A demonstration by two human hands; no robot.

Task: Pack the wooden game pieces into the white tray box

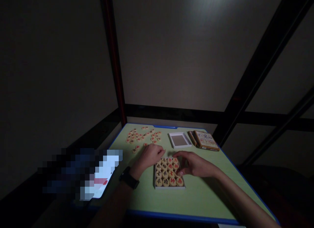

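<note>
A white box tray (169, 188) on the green table holds rows of round chess pieces (165, 182) with black characters on the left and red ones on the right. My left hand (152, 154), with a dark watch on its wrist, is at the tray's upper left corner; its fingers are curled in and what they hold, if anything, is hidden. My right hand (192, 164) reaches over the tray's right side, thumb and fingertips around a piece in the right column, with the index finger stretched towards the upper right corner.
Loose chess pieces (140, 136) lie scattered at the table's back left. An empty white box part (180, 140) and stacked illustrated boxes (206, 140) are at the back right. A lit phone screen (106, 172) is at the left edge of the green table (208, 198).
</note>
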